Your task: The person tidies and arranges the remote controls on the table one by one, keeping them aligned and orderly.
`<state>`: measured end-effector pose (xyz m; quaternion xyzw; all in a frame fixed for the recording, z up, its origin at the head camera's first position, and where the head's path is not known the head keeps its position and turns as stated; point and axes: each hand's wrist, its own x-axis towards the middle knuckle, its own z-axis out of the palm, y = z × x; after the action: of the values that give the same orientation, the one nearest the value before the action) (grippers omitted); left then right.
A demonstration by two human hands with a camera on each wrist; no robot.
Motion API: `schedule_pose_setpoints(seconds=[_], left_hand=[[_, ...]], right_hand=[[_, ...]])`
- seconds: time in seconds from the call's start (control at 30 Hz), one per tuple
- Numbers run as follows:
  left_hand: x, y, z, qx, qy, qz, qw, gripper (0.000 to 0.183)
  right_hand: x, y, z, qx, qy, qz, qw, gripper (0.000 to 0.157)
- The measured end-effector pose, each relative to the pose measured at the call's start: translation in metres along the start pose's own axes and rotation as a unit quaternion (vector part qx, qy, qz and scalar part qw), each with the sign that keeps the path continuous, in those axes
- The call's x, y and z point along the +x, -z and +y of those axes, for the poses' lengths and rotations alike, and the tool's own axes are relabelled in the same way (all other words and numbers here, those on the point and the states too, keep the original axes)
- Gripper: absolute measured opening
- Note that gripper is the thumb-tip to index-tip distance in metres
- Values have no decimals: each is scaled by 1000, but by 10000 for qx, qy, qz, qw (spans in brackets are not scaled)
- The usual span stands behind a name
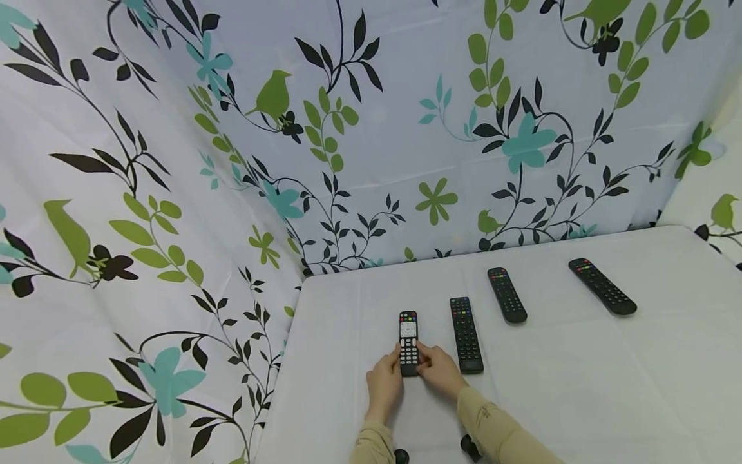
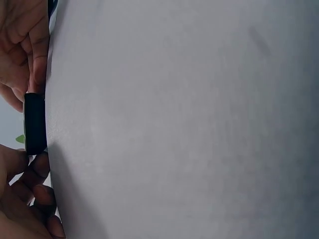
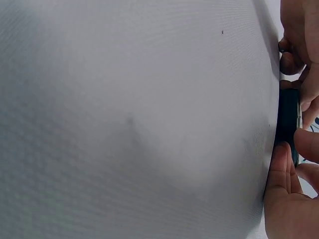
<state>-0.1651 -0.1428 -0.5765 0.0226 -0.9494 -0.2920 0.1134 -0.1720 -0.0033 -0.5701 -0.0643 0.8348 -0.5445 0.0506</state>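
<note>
A small black remote [image 1: 408, 343] with white buttons [image 1: 408, 356] is held by both hands near the left part of the white tabletop [image 1: 556, 399]. Its left side is gripped by the curled fingers of the left hand [image 1: 385, 385], and its right side is pinched by the right hand [image 1: 443, 372]. In the wrist views its dark end is seen low down, close to the tabletop, but whether its whole back is touching cannot be told. Just to its right a long remote [image 1: 466, 335] is seen, with a round-ended remote [image 1: 507, 295] farther up and a wide remote [image 1: 603, 287] well apart at the far right; all three are tipped a bit to the left at the top. The step seems to be setting the small remote straight. For this, it is best pushed gently and evenly from both sides, so that it is not twisted. The buttons are best left unpressed, and the long remote should not be bumped by the right hand. The small remote should lie flat before the fingers are lifted off.
</note>
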Motion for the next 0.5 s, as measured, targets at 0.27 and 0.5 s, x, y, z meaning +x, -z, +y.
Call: schedule_pose_setpoints(seconds=[0.27, 0.5], left_hand=[[-2, -2, -1, -77, 135, -4, 9999, 30], [-3, 3, 2, -217, 209, -160, 9994, 31]], right_hand=[[1, -4, -2, -222, -272, 95, 9993, 56], [3, 0, -5, -260, -436, -43, 9987, 58]])
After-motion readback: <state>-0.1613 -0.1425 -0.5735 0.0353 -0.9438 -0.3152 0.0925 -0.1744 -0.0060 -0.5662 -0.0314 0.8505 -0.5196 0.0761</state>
